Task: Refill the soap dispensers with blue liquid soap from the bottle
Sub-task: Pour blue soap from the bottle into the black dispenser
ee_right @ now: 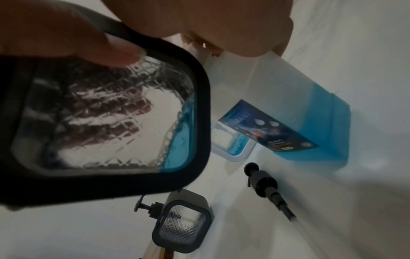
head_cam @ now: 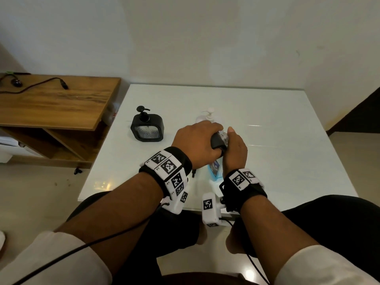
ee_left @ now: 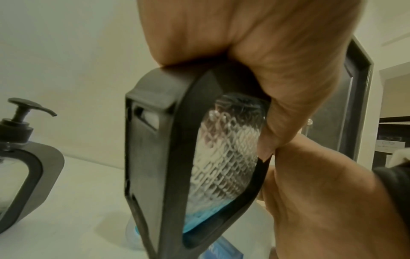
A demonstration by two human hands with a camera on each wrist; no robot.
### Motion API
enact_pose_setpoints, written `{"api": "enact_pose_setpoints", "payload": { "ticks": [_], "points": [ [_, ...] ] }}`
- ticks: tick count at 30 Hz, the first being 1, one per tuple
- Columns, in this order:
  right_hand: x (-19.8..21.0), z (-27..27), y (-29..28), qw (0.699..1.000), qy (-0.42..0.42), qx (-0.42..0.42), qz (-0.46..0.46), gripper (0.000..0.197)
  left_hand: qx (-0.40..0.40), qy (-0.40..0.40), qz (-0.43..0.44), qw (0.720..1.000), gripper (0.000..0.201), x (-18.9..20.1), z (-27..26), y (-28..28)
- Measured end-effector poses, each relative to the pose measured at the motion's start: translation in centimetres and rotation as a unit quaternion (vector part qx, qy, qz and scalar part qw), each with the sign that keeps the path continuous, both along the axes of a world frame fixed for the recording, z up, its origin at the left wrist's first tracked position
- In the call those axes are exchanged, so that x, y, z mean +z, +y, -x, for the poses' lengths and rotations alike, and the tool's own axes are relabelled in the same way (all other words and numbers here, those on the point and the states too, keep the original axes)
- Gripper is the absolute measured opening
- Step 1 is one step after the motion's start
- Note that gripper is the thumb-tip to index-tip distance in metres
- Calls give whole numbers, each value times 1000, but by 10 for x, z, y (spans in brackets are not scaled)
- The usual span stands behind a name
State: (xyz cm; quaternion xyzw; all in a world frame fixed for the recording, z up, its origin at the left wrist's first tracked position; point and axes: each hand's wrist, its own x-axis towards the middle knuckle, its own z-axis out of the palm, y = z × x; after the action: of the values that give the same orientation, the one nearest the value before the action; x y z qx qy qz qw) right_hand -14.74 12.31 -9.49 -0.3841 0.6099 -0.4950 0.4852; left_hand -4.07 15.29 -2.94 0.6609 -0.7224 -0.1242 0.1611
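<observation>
Hands meet at frame centre in the head view. Left hand [head_cam: 197,144] fingers are curled over a black-framed dispenser [ee_left: 177,157], tilted, with blue soap pooled in its lower corner. Right hand [head_cam: 234,149] fingers are wrapped around the soap bottle [ee_right: 310,126]; its blue label's writing is too blurred to be read. A 2nd black dispenser [head_cam: 147,127] stands at centre left on the white table [head_cam: 287,161]. A detached pump [ee_right: 264,184] lies beside the bottle.

left hand [ee_left: 255,57] grips a tilted black-framed dispenser [ee_left: 177,157], blue soap pooled low.
</observation>
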Motion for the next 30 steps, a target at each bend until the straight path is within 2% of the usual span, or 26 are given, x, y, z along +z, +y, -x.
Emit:
{"api": "enact_pose_setpoints", "payload": {
  "ticks": [2, 4, 6, 9, 11, 14, 17, 22, 25, 30],
  "points": [
    [-3, 2, 1, 1000, 12, 8, -23, 48, -2, -4, -3, 1000, 48, -1, -1, 1],
    [-8, 3, 2, 998, 14, 12, -53, 65, -4, -3, -5, 1000, 50, -2, -2, 3],
    [-6, 2, 5, 996, -20, 16, -90, 72, -1, 0, -2, 1000, 51, -4, -4, 5],
    [3, 4, 9, 990, -42, 71, -116, 56, 3, -4, 3, 1000, 51, -5, -6, 6],
    [5, 7, 9, 986, -54, 86, -134, 54, 1, -4, 5, 1000, 49, -4, -5, 6],
    [3, 7, 10, 984, -85, 45, -150, 57, -4, -2, 2, 1000, 47, -3, -2, 8],
    [3, 5, 10, 983, -103, 27, -149, 47, 2, -2, -2, 1000, 48, -3, -3, 10],
    [4, 9, 14, 987, -73, 69, -129, 58, 3, -4, -1, 1000, 47, -1, -1, 12],
    [7, 14, 17, 982, -87, 95, -140, 66, 0, -10, 3, 1000, 50, -1, 0, 13],
    [7, 9, 14, 985, -94, 58, -136, 52, 7, -6, 0, 1000, 49, -2, -1, 14]
  ]
}}
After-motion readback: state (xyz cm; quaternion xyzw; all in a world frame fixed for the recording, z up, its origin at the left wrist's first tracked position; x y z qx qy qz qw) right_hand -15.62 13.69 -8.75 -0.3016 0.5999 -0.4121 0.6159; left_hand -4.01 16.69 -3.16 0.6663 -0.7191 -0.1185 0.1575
